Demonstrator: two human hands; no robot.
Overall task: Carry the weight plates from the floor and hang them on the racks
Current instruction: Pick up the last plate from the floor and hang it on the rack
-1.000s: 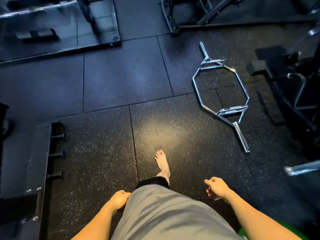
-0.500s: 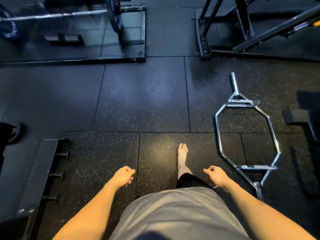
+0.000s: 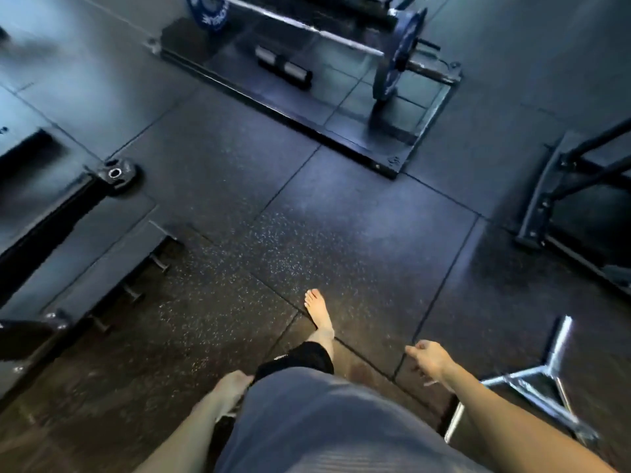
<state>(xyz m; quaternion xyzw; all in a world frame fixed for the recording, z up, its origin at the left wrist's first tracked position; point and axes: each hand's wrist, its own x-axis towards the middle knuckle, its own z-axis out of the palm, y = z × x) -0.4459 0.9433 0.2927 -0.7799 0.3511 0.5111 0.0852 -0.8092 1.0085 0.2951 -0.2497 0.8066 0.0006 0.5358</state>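
Head view: both hands hang loosely curled and hold nothing, the left hand [image 3: 229, 387] by the grey shorts [image 3: 307, 421], the right hand [image 3: 431, 360] above speckled rubber floor tiles [image 3: 341, 233]. A small round black weight plate [image 3: 117, 175] lies flat on the floor at far left, beside a dark rack base [image 3: 51, 216].

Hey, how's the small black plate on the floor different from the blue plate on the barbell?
The small black weight plate lies flat and loose on the rubber floor; the blue weight plate stands upright, loaded on the steel barbell. The black one looks smaller. Both are round with a centre hole.
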